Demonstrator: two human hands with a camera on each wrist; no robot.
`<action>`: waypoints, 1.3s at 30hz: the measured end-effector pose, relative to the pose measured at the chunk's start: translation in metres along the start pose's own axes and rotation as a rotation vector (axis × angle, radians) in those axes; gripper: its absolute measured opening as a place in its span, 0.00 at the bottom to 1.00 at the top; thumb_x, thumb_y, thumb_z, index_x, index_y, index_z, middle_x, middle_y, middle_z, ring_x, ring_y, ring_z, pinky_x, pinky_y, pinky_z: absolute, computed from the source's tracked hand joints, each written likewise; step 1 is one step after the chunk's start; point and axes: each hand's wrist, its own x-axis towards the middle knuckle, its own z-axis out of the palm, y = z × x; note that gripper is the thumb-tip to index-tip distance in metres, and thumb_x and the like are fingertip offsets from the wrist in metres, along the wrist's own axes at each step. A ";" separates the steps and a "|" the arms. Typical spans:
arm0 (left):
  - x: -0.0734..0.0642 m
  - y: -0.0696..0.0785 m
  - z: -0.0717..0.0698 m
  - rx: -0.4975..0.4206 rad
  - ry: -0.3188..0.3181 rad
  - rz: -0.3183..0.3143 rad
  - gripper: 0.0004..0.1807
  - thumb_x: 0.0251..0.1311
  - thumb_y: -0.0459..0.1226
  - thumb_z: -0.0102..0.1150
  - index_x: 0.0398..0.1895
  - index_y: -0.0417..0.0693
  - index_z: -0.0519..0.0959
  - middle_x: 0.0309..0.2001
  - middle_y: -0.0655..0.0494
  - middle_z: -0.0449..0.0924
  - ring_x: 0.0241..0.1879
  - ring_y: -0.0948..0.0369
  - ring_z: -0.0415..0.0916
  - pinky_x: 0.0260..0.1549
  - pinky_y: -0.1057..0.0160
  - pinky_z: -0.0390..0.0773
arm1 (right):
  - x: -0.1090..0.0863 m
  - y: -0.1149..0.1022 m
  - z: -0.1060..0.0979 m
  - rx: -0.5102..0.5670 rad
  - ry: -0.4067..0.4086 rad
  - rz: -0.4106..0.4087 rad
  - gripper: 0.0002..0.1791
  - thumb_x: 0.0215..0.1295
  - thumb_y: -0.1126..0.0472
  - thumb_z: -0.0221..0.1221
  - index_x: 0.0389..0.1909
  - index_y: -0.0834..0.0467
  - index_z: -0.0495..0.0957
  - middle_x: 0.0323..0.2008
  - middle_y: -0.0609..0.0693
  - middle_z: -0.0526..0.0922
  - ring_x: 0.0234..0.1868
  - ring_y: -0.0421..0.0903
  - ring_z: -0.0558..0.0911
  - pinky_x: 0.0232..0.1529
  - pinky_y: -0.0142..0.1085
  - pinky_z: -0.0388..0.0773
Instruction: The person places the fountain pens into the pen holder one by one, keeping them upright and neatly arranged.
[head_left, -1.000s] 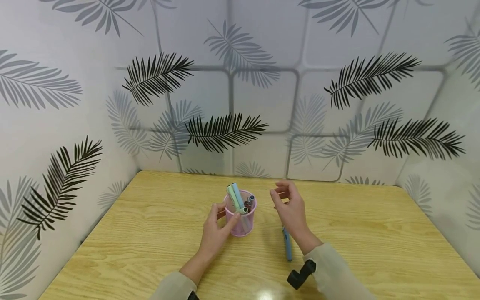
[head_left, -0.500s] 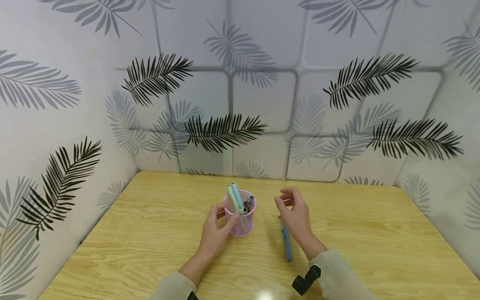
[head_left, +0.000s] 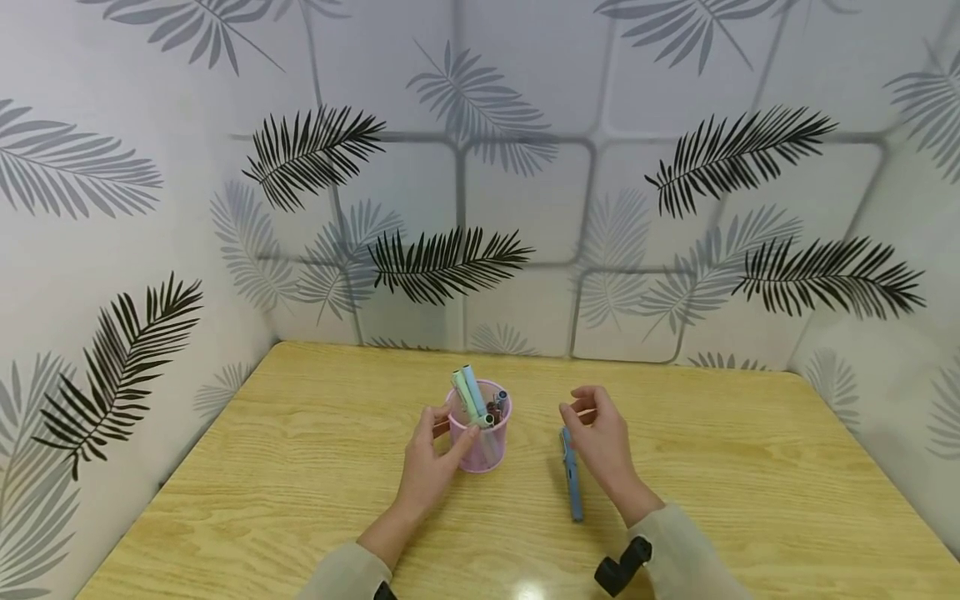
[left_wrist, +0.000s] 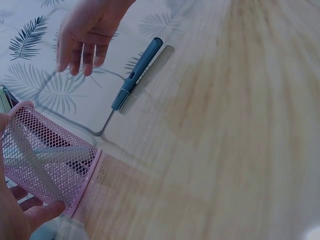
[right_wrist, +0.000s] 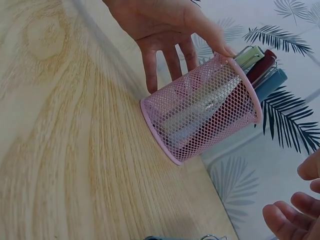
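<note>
A pink mesh pen holder [head_left: 477, 454] stands upright on the table with several pens in it, among them a light green one, a light blue one and, in the right wrist view, a dark red pen [right_wrist: 261, 66]. My left hand [head_left: 426, 468] holds it from the left side, the thumb near the rim. To the right of the holder a blue capped pen [head_left: 572, 485] lies flat on the wood. Just right of that pen my right hand [head_left: 606, 437] hovers with loosely bent fingers and nothing in them; in the left wrist view the hand [left_wrist: 90, 37] is apart from the pen.
The yellow wood-grain table [head_left: 330, 417] reaches back to a pale wall [head_left: 525, 200] with a leaf pattern, which also closes in both sides. A black wrist camera [head_left: 622, 567] sits on the right sleeve.
My right hand has moved a little right and toward me, away from the holder, leaving more of the blue pen visible. The left hand and holder stay put.
</note>
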 end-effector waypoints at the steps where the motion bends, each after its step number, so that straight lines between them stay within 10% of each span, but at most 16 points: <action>1: 0.000 0.002 0.000 -0.001 -0.001 -0.005 0.24 0.59 0.44 0.61 0.53 0.42 0.67 0.54 0.43 0.71 0.53 0.45 0.70 0.45 0.46 0.76 | 0.000 0.001 0.000 -0.006 -0.003 0.009 0.13 0.63 0.61 0.58 0.47 0.59 0.71 0.37 0.55 0.76 0.33 0.49 0.75 0.20 0.32 0.79; 9: -0.007 0.037 -0.006 -0.005 -0.012 0.012 0.20 0.60 0.36 0.59 0.51 0.35 0.66 0.52 0.36 0.70 0.51 0.41 0.70 0.43 0.47 0.77 | -0.003 0.004 -0.003 -0.100 -0.034 0.039 0.15 0.62 0.62 0.59 0.48 0.61 0.71 0.35 0.56 0.77 0.30 0.49 0.77 0.22 0.32 0.76; 39: -0.008 0.039 -0.006 -0.015 -0.006 0.013 0.20 0.60 0.36 0.60 0.48 0.33 0.67 0.54 0.36 0.70 0.52 0.41 0.70 0.46 0.43 0.75 | -0.009 0.014 -0.008 -0.304 -0.181 0.190 0.17 0.63 0.60 0.58 0.45 0.68 0.69 0.33 0.60 0.76 0.22 0.46 0.74 0.20 0.36 0.73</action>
